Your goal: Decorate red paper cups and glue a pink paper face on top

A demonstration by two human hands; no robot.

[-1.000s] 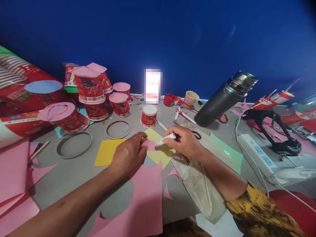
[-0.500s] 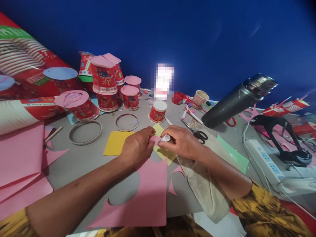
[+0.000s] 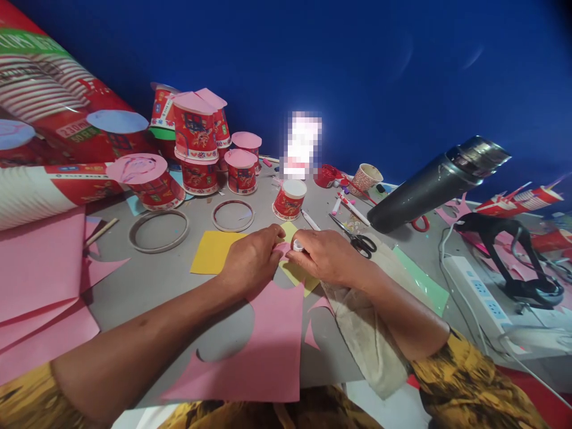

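My left hand (image 3: 250, 262) pinches a small pink paper piece (image 3: 281, 248) against the yellow paper (image 3: 297, 273) on the grey table (image 3: 147, 280). My right hand (image 3: 324, 256) is closed round a small white glue tube (image 3: 297, 245), its tip down at the pink piece. Both hands meet over the yellow paper. A large pink sheet (image 3: 263, 351) with round cut-outs lies just in front of my hands.
Red paper cups (image 3: 196, 143) with pink lids stand at the back left, beside two rings (image 3: 158, 229). Scissors (image 3: 355, 238), markers (image 3: 351, 208), a dark flask (image 3: 429, 187), a power strip (image 3: 480, 295) and a cloth (image 3: 366, 333) lie right. Pink sheets (image 3: 40, 280) cover the left.
My right hand has drawn in and turned the glue tube tip-down onto the pink piece. The view has shifted, so everything sits further right and higher.
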